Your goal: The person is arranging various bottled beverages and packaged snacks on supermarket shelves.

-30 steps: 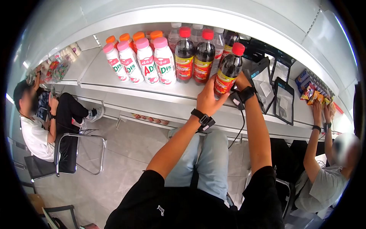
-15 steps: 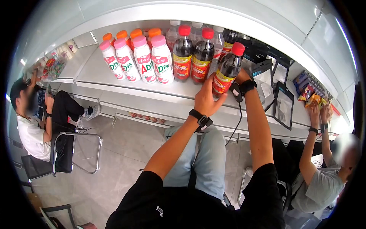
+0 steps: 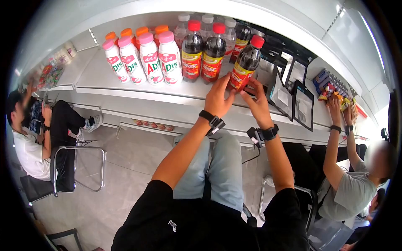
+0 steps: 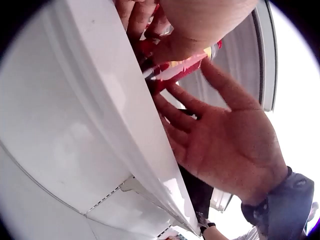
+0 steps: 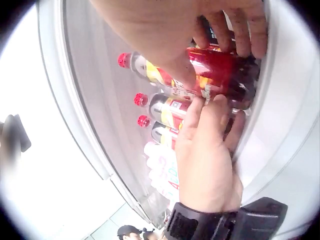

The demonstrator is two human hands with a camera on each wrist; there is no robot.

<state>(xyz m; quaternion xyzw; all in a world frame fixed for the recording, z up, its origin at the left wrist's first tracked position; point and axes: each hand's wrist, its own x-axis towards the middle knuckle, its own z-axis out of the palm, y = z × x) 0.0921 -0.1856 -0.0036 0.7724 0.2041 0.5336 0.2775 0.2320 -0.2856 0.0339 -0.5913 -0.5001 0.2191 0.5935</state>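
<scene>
A cola bottle point(image 3: 245, 62) with a red cap and a red-and-yellow label stands at the shelf's front edge, between my two hands. My left hand point(image 3: 218, 98) is at its left side; the fingers touch the lower part and the thumb lies beside the base. On the other side is my right hand point(image 3: 258, 102), palm turned to the bottle and fingers spread, with fingertips at the lower label. The left wrist view also shows this right hand point(image 4: 225, 140), fingers apart. Some left fingertips are hidden by the bottle.
Two more cola bottles point(image 3: 212, 58) stand left of it, with clear bottles behind. Further left are white milk-drink bottles point(image 3: 169, 60). Black-framed pouches point(image 3: 302, 104) lie to the right. A person point(image 3: 351, 188) works at the right end; another sits at the left point(image 3: 35, 142).
My right hand has come from behind the bottle to its right front, fingers spread. The left thumb has drawn back from the bottle's front. The bottle has shifted slightly back and right.
</scene>
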